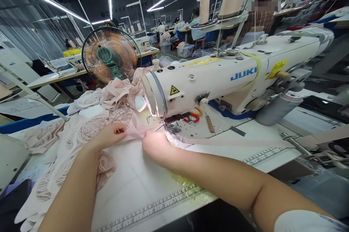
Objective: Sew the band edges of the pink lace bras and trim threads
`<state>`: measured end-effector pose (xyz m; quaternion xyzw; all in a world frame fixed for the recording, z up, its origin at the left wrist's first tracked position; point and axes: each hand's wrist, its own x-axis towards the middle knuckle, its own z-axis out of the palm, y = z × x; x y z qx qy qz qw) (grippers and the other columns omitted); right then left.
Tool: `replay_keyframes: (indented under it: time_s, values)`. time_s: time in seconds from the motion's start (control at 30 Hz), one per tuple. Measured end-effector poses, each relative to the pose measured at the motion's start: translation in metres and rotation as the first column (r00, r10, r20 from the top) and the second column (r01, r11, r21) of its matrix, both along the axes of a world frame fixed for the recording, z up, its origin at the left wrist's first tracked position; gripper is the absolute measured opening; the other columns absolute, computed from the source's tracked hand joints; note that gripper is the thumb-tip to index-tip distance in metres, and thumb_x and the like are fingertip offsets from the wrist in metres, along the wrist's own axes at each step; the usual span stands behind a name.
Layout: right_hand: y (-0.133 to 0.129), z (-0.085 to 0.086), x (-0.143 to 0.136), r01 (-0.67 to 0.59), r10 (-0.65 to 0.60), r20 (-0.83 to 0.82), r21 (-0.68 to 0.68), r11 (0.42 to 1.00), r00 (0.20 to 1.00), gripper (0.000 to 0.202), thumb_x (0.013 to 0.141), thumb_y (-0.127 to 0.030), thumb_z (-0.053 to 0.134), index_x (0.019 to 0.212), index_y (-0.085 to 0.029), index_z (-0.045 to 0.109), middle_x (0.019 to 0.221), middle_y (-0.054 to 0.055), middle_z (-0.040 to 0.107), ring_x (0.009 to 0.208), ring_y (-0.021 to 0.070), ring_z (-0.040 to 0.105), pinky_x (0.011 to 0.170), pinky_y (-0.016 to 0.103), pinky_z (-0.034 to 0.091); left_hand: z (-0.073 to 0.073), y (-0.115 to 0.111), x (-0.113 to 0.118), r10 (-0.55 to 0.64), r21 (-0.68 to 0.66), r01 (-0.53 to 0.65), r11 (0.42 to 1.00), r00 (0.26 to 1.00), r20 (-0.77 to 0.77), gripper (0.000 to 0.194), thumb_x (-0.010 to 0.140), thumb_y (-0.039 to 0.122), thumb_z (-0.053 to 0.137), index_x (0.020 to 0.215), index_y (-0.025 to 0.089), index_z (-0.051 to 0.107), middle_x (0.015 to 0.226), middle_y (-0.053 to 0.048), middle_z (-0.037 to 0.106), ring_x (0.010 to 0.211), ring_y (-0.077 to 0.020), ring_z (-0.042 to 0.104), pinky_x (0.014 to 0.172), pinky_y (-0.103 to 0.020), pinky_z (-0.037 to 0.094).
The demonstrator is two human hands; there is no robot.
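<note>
A pale pink lace fabric point(94, 124) spreads over the left of the table, and a sheer strip of it stretches toward the sewing machine point(196, 83). My left hand point(111, 135) pinches the sheer part, left of the needle area. Close against the presser foot point(173, 127), my right hand point(156, 146) is closed at the fabric's edge; its fingertips are mostly hidden. A thin dark sliver shows just above that hand, too small to name. A pale elastic-like band point(231, 142) runs from the right toward the foot.
Red-handled scissors point(193, 118) and a wooden-handled tool point(209, 123) lie beneath the machine arm. A fan point(110, 55) stands behind the heaped fabric. Ruler markings point(152, 208) line the table's front edge. A grey thread cone point(279, 108) is at the right. Several people work farther back.
</note>
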<state>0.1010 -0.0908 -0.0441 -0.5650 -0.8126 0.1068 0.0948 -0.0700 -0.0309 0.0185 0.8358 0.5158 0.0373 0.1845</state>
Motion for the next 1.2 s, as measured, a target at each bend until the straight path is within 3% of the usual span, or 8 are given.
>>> replay_keyframes:
  time_s: [0.07,0.2,0.4,0.63,0.87,1.07,1.2]
  values:
    - [-0.008,-0.002,-0.009,-0.056,0.063,0.081,-0.087,0.995,0.995,0.031,0.058,-0.005,0.069,0.088,-0.012,0.074,0.112,0.027,0.064,0.098,0.0408,0.063,0.064,0.045,0.056,-0.004,0.001,0.001,-0.075,-0.112,0.069,0.991,0.996,-0.054,0.024,0.067,0.043,0.051,0.061,0.020,0.050,0.057,0.003,0.049,0.056,-0.0145,0.046,0.053,-0.025,0.034]
    - [-0.024,0.002,-0.019,-0.132,0.174,0.211,-0.197,0.971,0.962,0.055,0.059,-0.008,0.070,0.114,-0.007,0.068,0.138,0.028,0.045,0.129,0.0505,0.038,0.071,0.051,0.057,-0.017,0.006,0.003,-0.132,-0.224,0.103,0.969,0.984,-0.123,0.018,0.064,0.038,0.050,0.062,0.020,0.050,0.060,0.002,0.048,0.058,-0.0149,0.044,0.053,-0.026,0.030]
    - [-0.031,0.014,-0.018,-0.164,0.248,0.334,-0.262,0.951,0.909,0.057,0.073,-0.011,0.063,0.129,-0.005,0.057,0.144,0.026,0.036,0.134,0.0476,0.030,0.070,0.043,0.059,-0.025,0.011,0.004,-0.150,-0.281,0.102,0.954,0.977,-0.154,0.016,0.064,0.035,0.050,0.062,0.020,0.045,0.061,0.003,0.044,0.058,-0.0145,0.041,0.054,-0.026,0.029]
    - [-0.029,0.010,-0.019,-0.178,0.274,0.344,-0.285,0.942,0.898,0.063,0.067,-0.008,0.068,0.129,-0.006,0.057,0.146,0.027,0.030,0.134,0.0520,0.024,0.071,0.050,0.058,-0.030,0.016,-0.001,-0.166,-0.284,0.112,0.952,0.970,-0.176,0.016,0.065,0.036,0.050,0.065,0.020,0.047,0.062,0.002,0.046,0.059,-0.0147,0.042,0.054,-0.026,0.030]
    - [-0.033,0.011,-0.017,-0.211,0.283,0.345,-0.230,0.950,0.895,0.052,0.080,-0.010,0.057,0.131,-0.002,0.055,0.142,0.029,0.038,0.133,0.0512,0.030,0.067,0.051,0.058,-0.029,0.010,0.001,-0.173,-0.273,0.123,0.954,0.971,-0.167,0.010,0.064,0.030,0.048,0.063,0.020,0.047,0.059,0.003,0.046,0.056,-0.0143,0.041,0.052,-0.026,0.028]
    - [-0.028,0.016,-0.012,-0.163,0.205,0.373,-0.140,0.977,0.905,0.038,0.088,-0.017,0.049,0.122,-0.006,0.063,0.131,0.029,0.052,0.113,0.0392,0.059,0.068,0.044,0.059,-0.022,-0.004,0.005,-0.258,-0.304,0.219,0.927,0.962,-0.092,0.003,0.058,0.022,0.051,0.060,0.020,0.049,0.058,0.003,0.047,0.055,-0.0133,0.042,0.049,-0.025,0.028]
    - [-0.030,0.018,-0.012,-0.227,0.269,0.451,-0.145,0.963,0.851,0.040,0.084,-0.009,0.049,0.120,-0.006,0.064,0.129,0.027,0.055,0.120,0.0393,0.054,0.068,0.041,0.059,-0.016,-0.008,0.006,-0.233,-0.249,0.204,0.947,0.968,-0.093,0.003,0.060,0.022,0.052,0.058,0.020,0.054,0.057,0.002,0.053,0.056,-0.0147,0.049,0.050,-0.024,0.034]
